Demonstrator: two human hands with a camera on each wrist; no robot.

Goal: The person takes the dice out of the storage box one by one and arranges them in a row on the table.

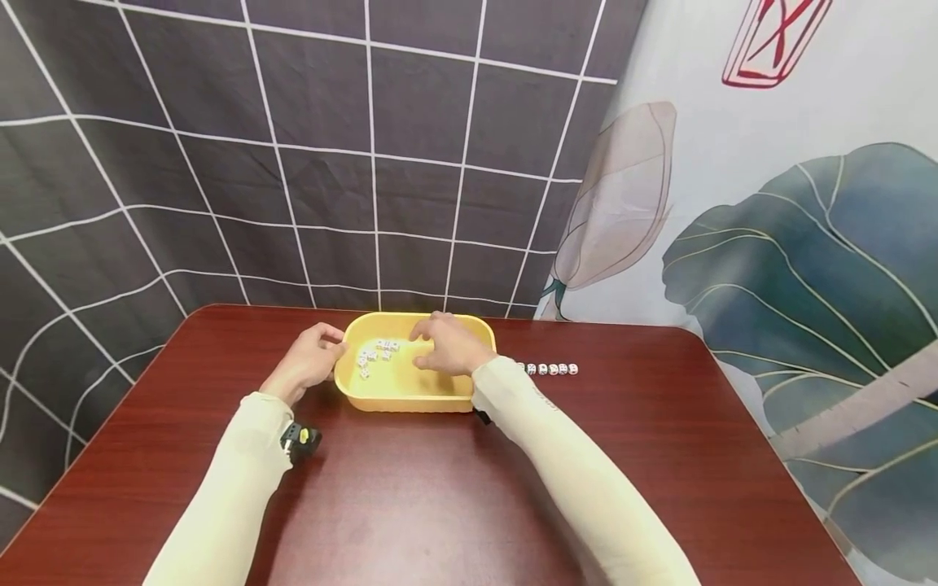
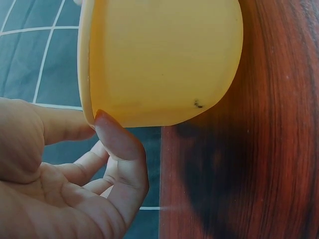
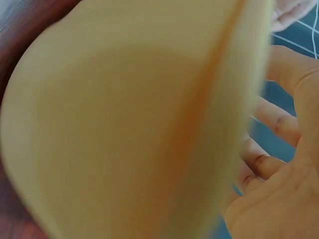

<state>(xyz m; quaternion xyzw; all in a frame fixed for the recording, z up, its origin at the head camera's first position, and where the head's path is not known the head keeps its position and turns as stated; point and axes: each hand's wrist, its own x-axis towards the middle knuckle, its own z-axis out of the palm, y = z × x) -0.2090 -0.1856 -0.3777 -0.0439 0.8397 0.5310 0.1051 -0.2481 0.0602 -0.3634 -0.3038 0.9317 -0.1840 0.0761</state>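
Note:
A yellow plastic tub [image 1: 410, 403] stands near the back of the table. Several white dice [image 1: 364, 359] lie loose inside it, toward the left end. My left hand [image 1: 311, 358] pinches the tub's left rim; the left wrist view shows the thumb [image 2: 122, 142] on one side of the rim and a finger on the other. Over the right part of the tub reaches my right hand [image 1: 450, 346], its fingers spread and loosely bent, with nothing seen between them. In the right wrist view the blurred tub wall [image 3: 109, 124] hides some of the fingertips.
To the right of the tub, a straight row of several white dice [image 1: 553, 369] lies on the dark red wooden table [image 1: 410, 496], its left end partly behind my right sleeve. A dark checked curtain [image 1: 315, 187] and a printed white curtain [image 1: 630, 285] hang behind the table.

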